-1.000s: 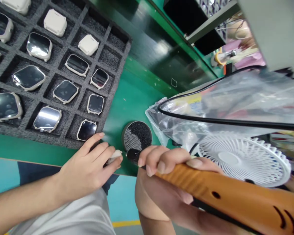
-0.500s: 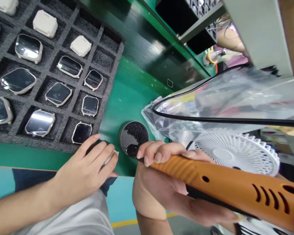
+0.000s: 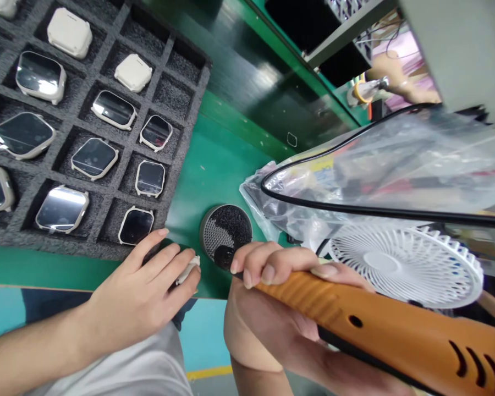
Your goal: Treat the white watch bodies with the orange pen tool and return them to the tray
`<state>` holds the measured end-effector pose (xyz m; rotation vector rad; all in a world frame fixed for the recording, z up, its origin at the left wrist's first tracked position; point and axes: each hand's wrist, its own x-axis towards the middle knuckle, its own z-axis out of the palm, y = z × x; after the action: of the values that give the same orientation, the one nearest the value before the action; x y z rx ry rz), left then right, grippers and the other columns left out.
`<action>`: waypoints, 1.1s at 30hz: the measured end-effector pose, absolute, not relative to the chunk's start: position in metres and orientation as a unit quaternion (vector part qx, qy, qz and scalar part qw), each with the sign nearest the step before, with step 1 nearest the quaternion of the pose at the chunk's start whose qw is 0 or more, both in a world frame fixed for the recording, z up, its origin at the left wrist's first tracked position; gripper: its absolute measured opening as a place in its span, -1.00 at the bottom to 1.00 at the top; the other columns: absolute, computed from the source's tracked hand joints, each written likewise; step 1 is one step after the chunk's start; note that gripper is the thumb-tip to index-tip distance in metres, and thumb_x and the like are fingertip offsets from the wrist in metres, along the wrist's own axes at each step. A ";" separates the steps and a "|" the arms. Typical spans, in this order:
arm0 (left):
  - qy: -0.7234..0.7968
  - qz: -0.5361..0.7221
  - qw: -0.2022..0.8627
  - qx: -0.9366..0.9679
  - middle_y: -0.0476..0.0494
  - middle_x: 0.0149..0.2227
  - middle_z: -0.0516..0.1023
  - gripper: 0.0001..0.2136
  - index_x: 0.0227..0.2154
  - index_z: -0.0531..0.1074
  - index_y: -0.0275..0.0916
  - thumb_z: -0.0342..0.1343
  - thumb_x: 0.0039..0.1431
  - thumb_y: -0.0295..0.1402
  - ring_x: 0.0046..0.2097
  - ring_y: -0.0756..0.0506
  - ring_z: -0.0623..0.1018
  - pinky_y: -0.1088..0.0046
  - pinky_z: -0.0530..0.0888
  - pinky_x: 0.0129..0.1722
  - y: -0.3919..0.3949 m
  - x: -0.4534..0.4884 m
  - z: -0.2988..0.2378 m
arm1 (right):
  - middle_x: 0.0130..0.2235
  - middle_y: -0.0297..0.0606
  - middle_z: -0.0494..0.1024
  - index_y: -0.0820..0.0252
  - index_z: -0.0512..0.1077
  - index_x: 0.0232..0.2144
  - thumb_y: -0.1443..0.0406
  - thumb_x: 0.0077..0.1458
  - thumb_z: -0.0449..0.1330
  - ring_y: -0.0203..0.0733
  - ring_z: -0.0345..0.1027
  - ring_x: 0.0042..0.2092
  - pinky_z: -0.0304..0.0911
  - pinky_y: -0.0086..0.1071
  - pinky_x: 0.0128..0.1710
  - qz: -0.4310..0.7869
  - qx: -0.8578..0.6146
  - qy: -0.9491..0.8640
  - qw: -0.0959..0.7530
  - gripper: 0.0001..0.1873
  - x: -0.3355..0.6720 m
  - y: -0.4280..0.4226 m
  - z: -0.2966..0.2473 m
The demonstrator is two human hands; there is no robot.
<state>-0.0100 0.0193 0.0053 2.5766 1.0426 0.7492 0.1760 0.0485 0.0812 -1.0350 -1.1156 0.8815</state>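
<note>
My left hand (image 3: 142, 291) is closed on a small beige watch case (image 3: 188, 268) at the near edge of the green bench, just below the corner of a black foam tray (image 3: 181, 126). My right hand (image 3: 272, 275) grips an orange power tool (image 3: 379, 335) by its front end. The tool's dark tip (image 3: 223, 257) rests over a round black brush pot (image 3: 226, 231), right beside the watch case. The tray holds several watch cases, some screen up (image 3: 136, 225), some back up (image 3: 133, 72).
A white desk fan (image 3: 404, 264) lies to the right of the pot. Behind it sits a clear plastic bag (image 3: 355, 170) crossed by a black cable (image 3: 355, 208). Another person's arm (image 3: 396, 71) works at the far right beyond a grey post.
The tool tip has drawn back from the watch case to the brush pot. My left hand keeps the case in about the same spot; the view shifted slightly.
</note>
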 end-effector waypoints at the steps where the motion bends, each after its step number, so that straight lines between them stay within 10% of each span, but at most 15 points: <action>1: 0.358 0.258 0.132 0.888 -0.20 0.17 0.58 -0.72 0.09 0.55 -0.23 0.18 0.40 -0.32 0.15 -0.22 0.51 -0.10 0.06 0.52 0.019 -0.010 0.005 | -0.33 -0.36 0.47 0.03 0.46 -0.04 -0.24 0.35 -0.21 -0.24 0.40 -0.38 0.41 -0.17 -0.41 0.388 -0.455 -0.489 0.635 -0.33 0.177 0.048 0.082; 9: 0.351 0.261 0.145 0.888 -0.24 0.20 0.56 -0.69 0.11 0.55 -0.25 0.06 0.41 -0.34 0.16 -0.25 0.51 -0.13 0.06 0.50 0.019 -0.012 0.006 | -0.34 -0.34 0.48 0.03 0.47 -0.03 -0.27 0.34 -0.32 -0.23 0.39 -0.40 0.39 -0.19 -0.44 0.389 -0.442 -0.476 0.653 -0.22 0.175 0.049 0.077; 17: 0.356 0.276 0.131 0.883 -0.18 0.10 0.60 -0.76 0.04 0.59 -0.17 0.21 0.40 -0.24 0.11 -0.21 0.52 -0.12 0.13 0.48 0.021 -0.010 0.004 | -0.38 -0.44 0.48 0.01 0.49 -0.14 -0.05 0.27 0.24 -0.24 0.35 -0.45 0.40 -0.18 -0.49 0.340 -0.509 -0.498 0.614 -0.68 0.175 0.042 0.106; 27: 0.357 0.265 0.136 0.886 -0.22 0.12 0.58 -0.70 0.10 0.56 -0.17 0.23 0.40 -0.20 0.14 -0.24 0.51 -0.14 0.14 0.47 0.018 -0.011 0.001 | -0.39 -0.45 0.51 0.05 0.40 -0.09 0.13 0.47 -0.14 -0.25 0.44 -0.49 0.44 -0.20 -0.55 0.373 -0.441 -0.542 0.610 -0.65 0.177 0.039 0.088; 33: 0.362 0.268 0.140 0.882 -0.19 0.11 0.60 -0.73 0.07 0.58 -0.17 0.23 0.39 -0.23 0.12 -0.22 0.52 -0.13 0.15 0.47 0.019 -0.009 0.003 | -0.36 -0.49 0.52 0.01 0.40 -0.03 0.07 0.38 0.10 -0.27 0.41 -0.48 0.41 -0.20 -0.54 0.344 -0.455 -0.538 0.621 -0.76 0.180 0.035 0.089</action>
<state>-0.0093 0.0187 0.0032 2.5480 1.0460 0.7759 0.1799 0.0352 0.0890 -1.0456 -1.2358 0.7903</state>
